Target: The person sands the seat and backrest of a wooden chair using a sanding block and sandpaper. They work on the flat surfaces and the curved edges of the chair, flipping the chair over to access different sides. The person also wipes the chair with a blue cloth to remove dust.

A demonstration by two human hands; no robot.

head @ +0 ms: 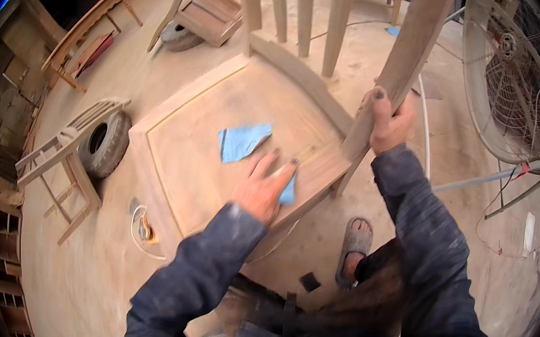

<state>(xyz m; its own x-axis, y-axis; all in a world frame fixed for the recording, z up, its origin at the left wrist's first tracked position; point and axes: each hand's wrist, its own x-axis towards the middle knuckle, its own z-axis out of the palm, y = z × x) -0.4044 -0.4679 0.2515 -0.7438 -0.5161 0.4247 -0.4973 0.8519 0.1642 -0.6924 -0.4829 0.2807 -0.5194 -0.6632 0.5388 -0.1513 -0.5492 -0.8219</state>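
A bare wooden chair stands before me, its square seat (207,105) framed by a raised border. My left hand (260,182) lies on the right part of the seat, fingers spread. Under its thumb side it holds a small piece of blue sandpaper (288,191) against the wood, mostly covered by the hand. Another blue sandpaper piece (243,142), creased and curling at one edge, rests just beyond the fingertips. My right hand (391,118) is wrapped around the outer post (411,49) of the chair's back. Slats (338,25) rise beside that post.
A large caged fan (518,83) stands at the right, near a pale hose (424,127). On the left, a wooden chair (69,159) leans at a tyre (106,143); another chair (211,12) lies tipped on a second tyre (180,36). An orange corded tool (145,229) sits on the floor.
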